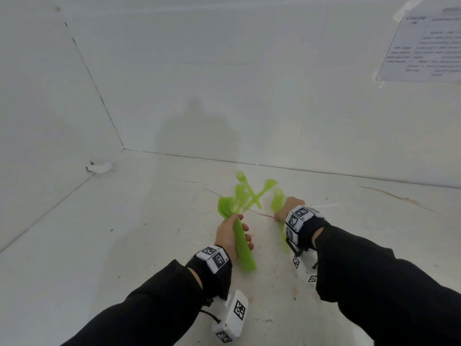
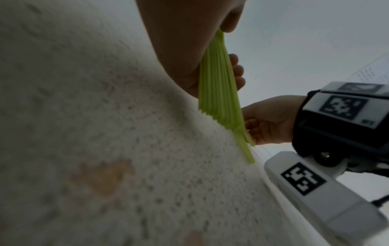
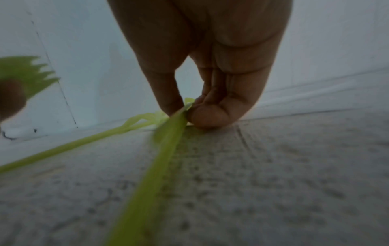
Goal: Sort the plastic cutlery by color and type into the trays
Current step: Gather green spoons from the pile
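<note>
Two hands: the left hand [image 1: 230, 236] grips one bundle of green cutlery [image 1: 243, 243] (about a dozen handles, too blurred to count exactly); the right hand [image 1: 287, 211] pinches one green piece [image 3: 151, 166]. Perhaps four loose green pieces [image 1: 249, 193] lie on the one white table [image 1: 124, 245].

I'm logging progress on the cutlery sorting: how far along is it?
Done: the left hand grips a stacked bundle of green cutlery, apparently forks by the tines seen from the right wrist. In hand: the right hand pinches another green piece off the white surface. Left: a few loose green pieces lie crossed there, and no tray is in view, so nothing looks placed.
</note>
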A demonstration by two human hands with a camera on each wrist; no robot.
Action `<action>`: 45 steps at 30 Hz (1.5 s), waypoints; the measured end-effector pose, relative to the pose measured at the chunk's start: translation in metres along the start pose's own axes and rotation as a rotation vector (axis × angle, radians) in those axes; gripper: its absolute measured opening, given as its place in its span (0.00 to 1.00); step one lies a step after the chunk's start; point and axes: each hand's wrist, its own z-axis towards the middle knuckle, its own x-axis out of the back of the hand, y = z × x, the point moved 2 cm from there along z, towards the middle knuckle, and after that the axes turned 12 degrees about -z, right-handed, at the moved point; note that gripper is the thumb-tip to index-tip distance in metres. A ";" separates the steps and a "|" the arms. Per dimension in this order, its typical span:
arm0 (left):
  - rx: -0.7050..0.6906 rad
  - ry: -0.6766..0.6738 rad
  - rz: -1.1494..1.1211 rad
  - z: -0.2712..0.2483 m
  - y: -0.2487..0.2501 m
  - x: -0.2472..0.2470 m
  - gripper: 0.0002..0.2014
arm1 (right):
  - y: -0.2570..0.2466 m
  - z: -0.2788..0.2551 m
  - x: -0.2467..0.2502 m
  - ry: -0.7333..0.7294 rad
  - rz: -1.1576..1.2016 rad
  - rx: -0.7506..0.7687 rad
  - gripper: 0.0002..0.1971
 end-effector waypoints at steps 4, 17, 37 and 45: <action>0.004 0.021 0.004 0.001 -0.001 0.001 0.09 | -0.002 0.002 -0.003 -0.036 0.032 0.055 0.15; -0.032 0.035 0.047 0.002 -0.017 0.002 0.05 | -0.011 -0.005 -0.017 -0.014 0.012 0.088 0.14; -0.055 0.029 0.044 0.009 -0.020 0.003 0.04 | -0.023 -0.027 -0.001 0.082 0.289 0.272 0.11; -0.067 -0.074 0.046 0.011 -0.015 -0.009 0.12 | -0.046 -0.051 -0.021 -0.037 0.487 0.276 0.10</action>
